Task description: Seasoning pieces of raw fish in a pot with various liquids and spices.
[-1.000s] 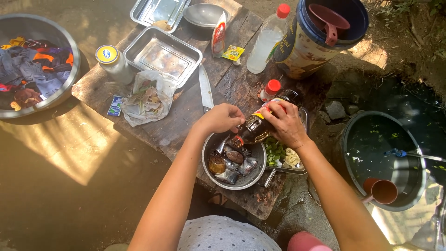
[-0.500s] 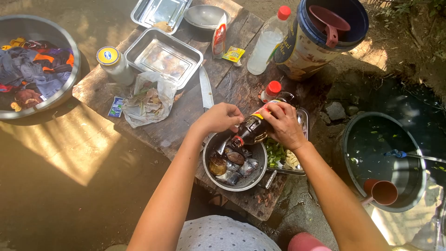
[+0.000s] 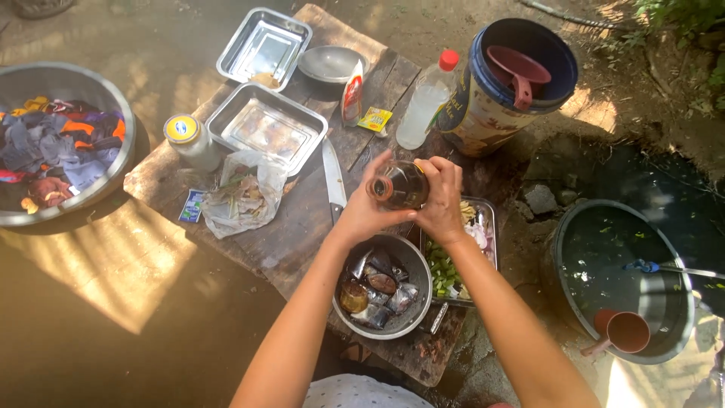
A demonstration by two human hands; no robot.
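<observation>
On the old wooden table (image 3: 302, 227), both hands, left hand (image 3: 368, 214) and right hand (image 3: 442, 198), are squeezing a dark glass bottle (image 3: 399, 185) above the round metal bowl of fish (image 3: 382, 289).

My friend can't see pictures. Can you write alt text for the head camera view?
Both hands, left hand and right hand, hold a dark bottle above a metal bowl of fish pieces on a wooden table, with a knife and metal trays nearby.

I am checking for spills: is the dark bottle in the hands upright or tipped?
Tipped. The dark bottle lies about sideways between the left hand and right hand, above the bowl.
</observation>
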